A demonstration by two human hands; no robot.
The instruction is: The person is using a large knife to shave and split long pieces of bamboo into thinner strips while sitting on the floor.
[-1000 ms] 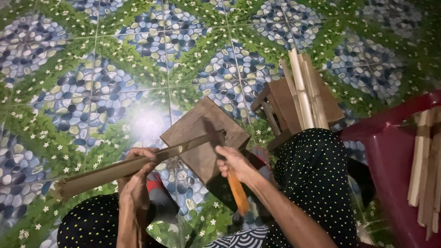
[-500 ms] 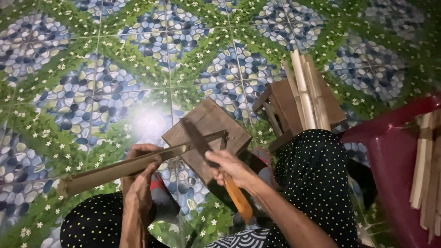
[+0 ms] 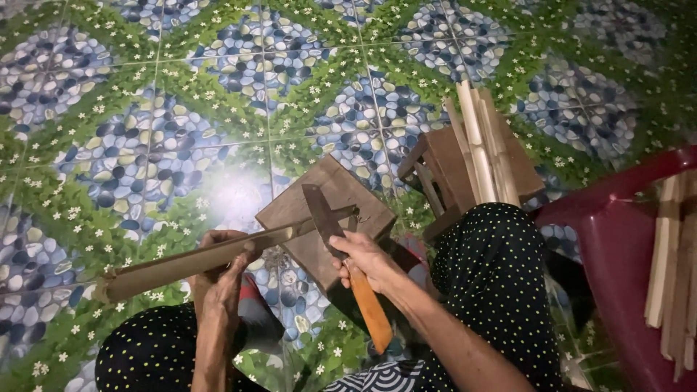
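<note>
- Down near the floor, between the two dotted knees: left hand (image 3: 221, 272) wrapped around a long bamboo length (image 3: 200, 261), fingers clenched on its middle, holding it nearly level and slanting from lower left up toward the right.
- Right end of the bamboo length resting on a square wooden block (image 3: 327, 214) that lies flat on the tiled floor (image 3: 145, 109).
- Right hand (image 3: 363, 258) closed tight on the orange handle (image 3: 370, 312) of a cleaver-like knife (image 3: 323, 221), blade pointing away and set against the bamboo's end, apparently bitten into it; depth of the cut not clear from this angle.
- Step in hand, by the look of it: splitting the bamboo lengthwise, with the blade just seated at the tip and the split barely begun.
- Next move likely calls for keeping the blade centred on the end, steadying the stalk with a firm left grip well back from the edge, then driving or rocking the knife down along the grain.
- Risk worth noting: blade wandering off-centre and giving uneven strips, or slipping toward the left fingers.
- Far right of the block: a small wooden stool (image 3: 457, 170) carrying a bundle of pale split strips (image 3: 479, 145).
- At the right edge: a red plastic chair (image 3: 617, 247) with more pale strips (image 3: 671, 261) leaning on it.
</note>
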